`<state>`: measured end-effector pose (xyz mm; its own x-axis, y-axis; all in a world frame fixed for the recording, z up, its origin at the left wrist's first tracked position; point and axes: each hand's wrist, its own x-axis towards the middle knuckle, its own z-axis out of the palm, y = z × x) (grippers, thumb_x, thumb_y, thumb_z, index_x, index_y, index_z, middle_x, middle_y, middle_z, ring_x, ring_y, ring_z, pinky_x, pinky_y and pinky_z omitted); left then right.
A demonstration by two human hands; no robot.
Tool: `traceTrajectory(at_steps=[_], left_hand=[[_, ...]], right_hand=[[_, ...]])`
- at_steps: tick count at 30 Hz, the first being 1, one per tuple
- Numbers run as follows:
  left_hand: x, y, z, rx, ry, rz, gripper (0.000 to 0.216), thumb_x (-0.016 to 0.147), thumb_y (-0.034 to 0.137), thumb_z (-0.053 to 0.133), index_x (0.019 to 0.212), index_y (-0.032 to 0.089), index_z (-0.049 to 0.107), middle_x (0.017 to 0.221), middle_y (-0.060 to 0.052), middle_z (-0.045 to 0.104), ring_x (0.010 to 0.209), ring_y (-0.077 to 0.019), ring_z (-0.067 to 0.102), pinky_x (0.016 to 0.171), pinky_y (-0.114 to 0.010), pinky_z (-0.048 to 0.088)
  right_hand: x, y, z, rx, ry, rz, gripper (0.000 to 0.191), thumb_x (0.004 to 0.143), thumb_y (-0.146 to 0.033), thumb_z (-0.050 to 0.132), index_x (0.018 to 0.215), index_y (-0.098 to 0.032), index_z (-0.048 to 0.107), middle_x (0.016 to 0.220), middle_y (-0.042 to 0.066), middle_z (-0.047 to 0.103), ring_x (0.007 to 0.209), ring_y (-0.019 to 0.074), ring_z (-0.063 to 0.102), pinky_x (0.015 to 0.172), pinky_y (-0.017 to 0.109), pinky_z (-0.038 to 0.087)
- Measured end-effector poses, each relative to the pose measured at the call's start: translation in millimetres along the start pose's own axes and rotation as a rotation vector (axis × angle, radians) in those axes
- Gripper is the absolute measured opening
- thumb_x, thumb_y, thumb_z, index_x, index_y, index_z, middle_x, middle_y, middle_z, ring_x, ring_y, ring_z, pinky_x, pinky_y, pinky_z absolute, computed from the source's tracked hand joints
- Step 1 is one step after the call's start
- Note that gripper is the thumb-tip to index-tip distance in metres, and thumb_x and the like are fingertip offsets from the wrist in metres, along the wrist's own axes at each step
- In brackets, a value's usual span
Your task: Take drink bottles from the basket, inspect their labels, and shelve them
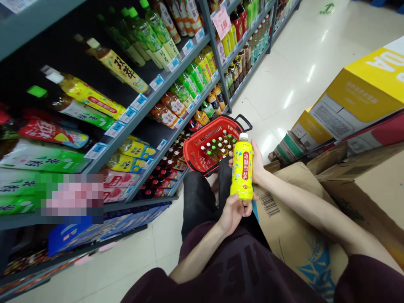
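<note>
A yellow drink bottle (242, 168) with a white cap and a red label panel stands nearly upright in front of my body. Its base rests on the fingers of my left hand (232, 214), the thumb pressed against its lower side. Around its right side curls my right hand (257, 162), whose fingertips show at the bottle's left edge. Beyond the bottle, on the floor past my knees, sits a red shopping basket (202, 145) with several bottles in it, capped in green and white. The bottle hides part of the basket's right end.
Shelves of bottled drinks (160, 99) run along the left, with price tags on their edges. Flattened cardboard (284, 189) lies close on my right, below stacked yellow cartons (356, 97). A tiled aisle (293, 54) stretches ahead between them. The basket's black handle (244, 122) points rightward.
</note>
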<state>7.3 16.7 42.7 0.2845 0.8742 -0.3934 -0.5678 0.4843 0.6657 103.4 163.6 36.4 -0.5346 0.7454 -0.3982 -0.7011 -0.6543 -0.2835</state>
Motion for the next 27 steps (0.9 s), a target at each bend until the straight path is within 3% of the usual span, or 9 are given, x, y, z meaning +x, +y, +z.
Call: traceTrajectory(at_steps=[11,15,22,27], left_hand=[[7.4,-7.2,-5.6,0.125,-0.017,0.027,0.069,0.088,0.074,0.048,0.1,0.009,0.067,0.093,-0.015,0.074,0.043,-0.0066,0.046,0.046,-0.025,0.026],[7.9,-9.4,-8.8,0.14,-0.047,0.049,0.072,0.086,0.078,0.048,0.097,0.009,0.067,0.091,-0.015,0.074,0.041,-0.0063,0.046,0.045,-0.025,0.025],[5.5,-10.9,-9.7,0.16,-0.07,0.065,0.071,0.083,0.075,0.054,0.109,0.01,0.065,0.095,-0.015,0.074,0.043,-0.0082,0.05,0.046,-0.026,0.027],[3.1,-14.7,-13.2,0.124,-0.089,0.064,0.072,0.081,0.076,0.053,0.112,0.012,0.064,0.1,-0.015,0.073,0.045,-0.0087,0.051,0.047,-0.026,0.027]], right_hand=[[1.0,-2.4,-1.9,0.032,0.072,0.013,0.061,0.087,-0.078,0.046,0.088,-0.02,0.065,0.067,0.004,0.071,0.052,0.0187,0.066,0.042,0.028,0.052],[0.6,-2.4,-0.8,0.024,0.061,-0.002,0.059,0.087,-0.076,0.046,0.084,-0.021,0.064,0.067,0.004,0.071,0.053,0.0181,0.067,0.044,0.028,0.054],[1.6,-4.5,3.1,-0.032,0.039,-0.027,0.055,0.087,-0.071,0.048,0.084,-0.019,0.065,0.072,0.006,0.074,0.057,0.018,0.068,0.046,0.027,0.053],[2.1,-5.1,4.7,-0.035,0.092,-0.046,0.05,0.086,-0.067,0.055,0.085,-0.019,0.067,0.079,0.006,0.077,0.061,0.0172,0.07,0.047,0.025,0.053]])
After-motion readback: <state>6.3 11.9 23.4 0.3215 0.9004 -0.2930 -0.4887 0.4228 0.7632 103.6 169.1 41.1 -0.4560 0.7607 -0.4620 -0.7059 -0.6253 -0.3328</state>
